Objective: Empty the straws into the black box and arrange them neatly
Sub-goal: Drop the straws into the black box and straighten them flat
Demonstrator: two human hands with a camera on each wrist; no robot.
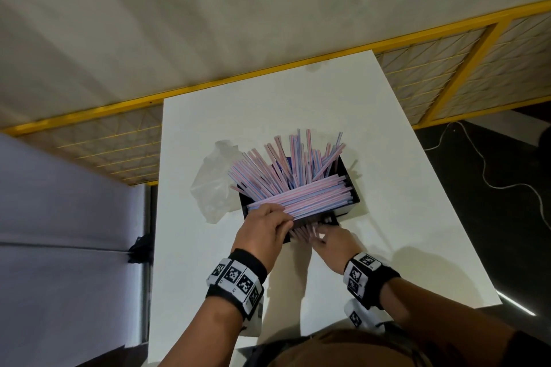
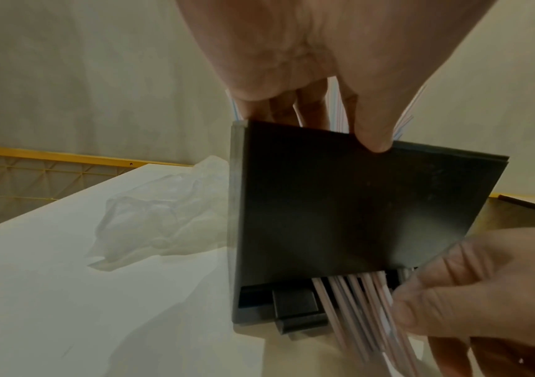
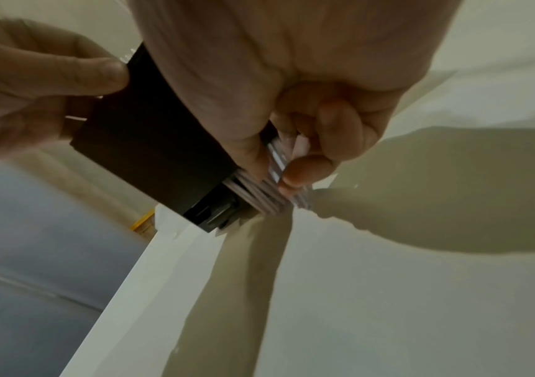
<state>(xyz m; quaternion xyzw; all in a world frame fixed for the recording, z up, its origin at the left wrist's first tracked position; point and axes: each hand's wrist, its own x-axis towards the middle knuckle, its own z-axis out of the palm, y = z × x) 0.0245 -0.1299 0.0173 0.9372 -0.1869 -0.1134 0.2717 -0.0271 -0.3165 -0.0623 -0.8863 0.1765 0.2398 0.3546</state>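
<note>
A black box (image 1: 347,188) stands mid-table, full of pink and blue striped straws (image 1: 301,185). Some lie flat across the top and others fan upward behind. My left hand (image 1: 283,225) grips the box's near wall, fingers curled over the rim and thumb (image 2: 375,137) pressed on the outer face (image 2: 340,204). Several straws (image 2: 356,306) stick out of a slot at the bottom of that wall. My right hand (image 1: 319,237) pinches these protruding straws (image 3: 259,196) between thumb and fingers (image 3: 301,171), low at the box's front right.
A crumpled clear plastic bag (image 1: 213,185) lies on the white table (image 1: 387,158) just left of the box. The table's left edge runs close to my left arm. A yellow mesh fence (image 1: 447,68) stands behind the table, and a white cable (image 1: 489,179) trails on the dark floor at right.
</note>
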